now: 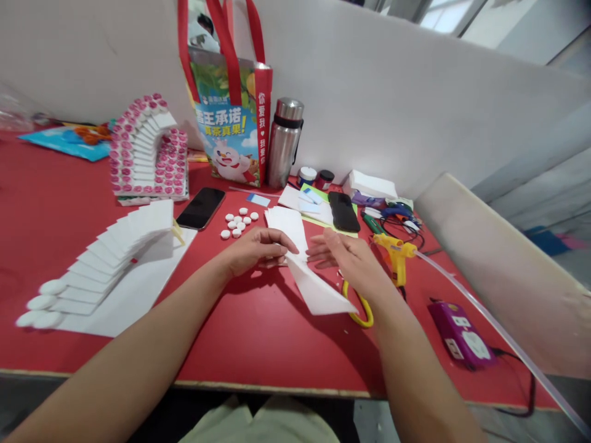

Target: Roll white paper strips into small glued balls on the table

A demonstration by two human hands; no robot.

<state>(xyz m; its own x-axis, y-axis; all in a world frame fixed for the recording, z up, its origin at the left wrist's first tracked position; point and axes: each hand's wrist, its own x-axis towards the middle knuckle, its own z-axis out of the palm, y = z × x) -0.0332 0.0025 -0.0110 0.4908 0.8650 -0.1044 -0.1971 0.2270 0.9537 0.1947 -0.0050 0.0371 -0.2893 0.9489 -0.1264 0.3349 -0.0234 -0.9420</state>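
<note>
In the head view my left hand [258,251] pinches one corner of a white paper piece [316,289], which slants down to the right above the red table. My right hand [344,255] is beside the paper with its fingers stretched out and apart, holding nothing that I can see. Just behind both hands lies a stack of white paper strips [289,224]. Several small white round discs [237,225] are scattered left of that stack. Under my right wrist shows a yellow ring-shaped handle [365,315], partly hidden by the paper and my arm.
Fanned white strips [115,249] stand on a white sheet at left, near a pink-dotted paper structure [148,154]. A phone [202,208], a bag [226,123] and a steel flask [285,144] are behind. Right are a yellow glue gun [396,255] and a purple power box [462,335].
</note>
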